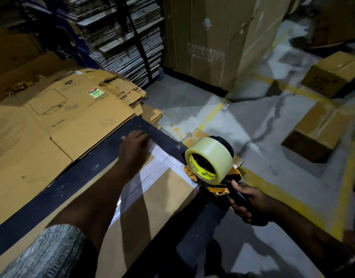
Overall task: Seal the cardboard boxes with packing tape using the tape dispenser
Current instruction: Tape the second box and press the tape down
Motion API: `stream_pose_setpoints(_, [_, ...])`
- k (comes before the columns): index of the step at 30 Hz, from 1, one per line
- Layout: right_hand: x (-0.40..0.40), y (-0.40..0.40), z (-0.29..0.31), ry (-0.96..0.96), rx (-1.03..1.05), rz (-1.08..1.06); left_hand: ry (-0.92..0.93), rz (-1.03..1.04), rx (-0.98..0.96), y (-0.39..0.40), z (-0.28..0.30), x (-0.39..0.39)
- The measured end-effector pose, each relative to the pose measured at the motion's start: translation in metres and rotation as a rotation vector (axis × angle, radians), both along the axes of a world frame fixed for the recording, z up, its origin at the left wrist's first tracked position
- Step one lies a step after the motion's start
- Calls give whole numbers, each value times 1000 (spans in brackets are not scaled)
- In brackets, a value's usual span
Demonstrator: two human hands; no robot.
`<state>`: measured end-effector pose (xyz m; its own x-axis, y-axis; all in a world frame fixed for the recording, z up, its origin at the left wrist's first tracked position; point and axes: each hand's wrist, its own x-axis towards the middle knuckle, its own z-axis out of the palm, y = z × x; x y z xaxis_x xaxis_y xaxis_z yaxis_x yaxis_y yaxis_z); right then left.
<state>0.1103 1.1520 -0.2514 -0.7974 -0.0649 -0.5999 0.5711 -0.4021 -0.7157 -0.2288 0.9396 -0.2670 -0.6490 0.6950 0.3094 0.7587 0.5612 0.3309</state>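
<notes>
A brown cardboard box (pixel 162 199) stands right below me, with shiny clear tape (pixel 158 167) running across its top seam. My left hand (pixel 135 149) lies flat on the far end of the box top, fingers spread over the tape. My right hand (pixel 250 203) grips the black handle of the orange tape dispenser (pixel 212 169), which carries a large roll of clear tape with a yellow core. The dispenser's front sits at the right edge of the box top, on the taped seam.
A pile of flattened cartons (pixel 58 121) lies to the left behind a dark strip (pixel 72 177). Stacked flat board fills a rack (pixel 122 37) at the back. Tall cartons (pixel 208 37) stand ahead. Closed boxes (pixel 320 127) sit on the grey floor with yellow lines (pixel 212 113) to the right.
</notes>
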Motion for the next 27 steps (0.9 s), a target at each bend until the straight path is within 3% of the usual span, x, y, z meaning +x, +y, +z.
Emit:
stream_pose_setpoints(2, [2, -1, -1, 6, -5, -1, 43, -260, -69, 2, 5, 1])
stream_pose_setpoints(4, [4, -1, 0, -9, -6, 4, 24, -390, -174, 4, 8, -3])
stream_pose_setpoints(17, [44, 0, -12, -24, -66, -41, -119, -332, -99, 9, 10, 15])
stream_pose_setpoints(27, [43, -1, -16, -27, -21, -32, -94, -694, -72, 26, 1, 72])
